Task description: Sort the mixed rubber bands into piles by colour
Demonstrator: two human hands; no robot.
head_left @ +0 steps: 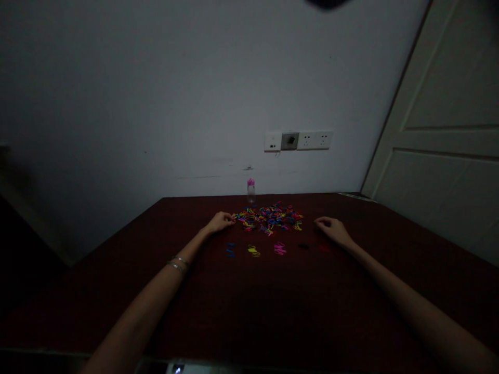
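Note:
A loose pile of small coloured clips [273, 215], looped and thin, lies in the middle of the dark red table. My left hand [221, 222] rests at the pile's left edge, thumb and fingers pinched together beside the clips; what the pinch holds, if anything, is too small to tell. To the right of the pile, apart from it, my right hand [331, 228] lies with fingers curled to the thumb, their tips too dark to read. In front sit small groups: blue clips [230, 250], yellow clips [253, 251], pink clips [279, 249], dark clips [303, 245] and faint red clips [323, 248].
Behind the pile a small clear bottle with a pink cap [251, 191] stands near the wall. Wall sockets [298, 141] are above it. A pale door [440, 124] is at the right. The table's front edge [117, 355] runs below my forearms. The room is dim.

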